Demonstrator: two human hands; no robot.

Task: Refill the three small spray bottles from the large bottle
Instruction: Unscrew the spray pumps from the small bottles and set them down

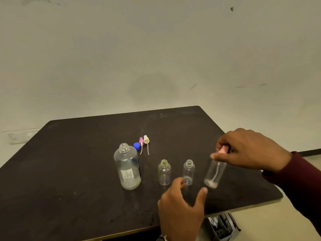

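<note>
Table [69, 171]: bears all items listed.
Large bottle [127, 168]: upright, left of centre, uncapped.
Cap [136, 146]: on the table just behind the large bottle, to its right.
Two spray heads [144, 140]: side by side, right of the cap, tubes lying toward the near edge.
First small bottle [164, 173]: upright, right of the large bottle, open.
Second small bottle [188, 172]: upright, right of the first.
Third small bottle [215, 173]: rightmost, tilted, spray head on top in the right hand [251, 150].
Left hand [182, 202]: before the second bottle, fingers touching its base.
Crate [222, 226]: below the table's near edge.
</note>
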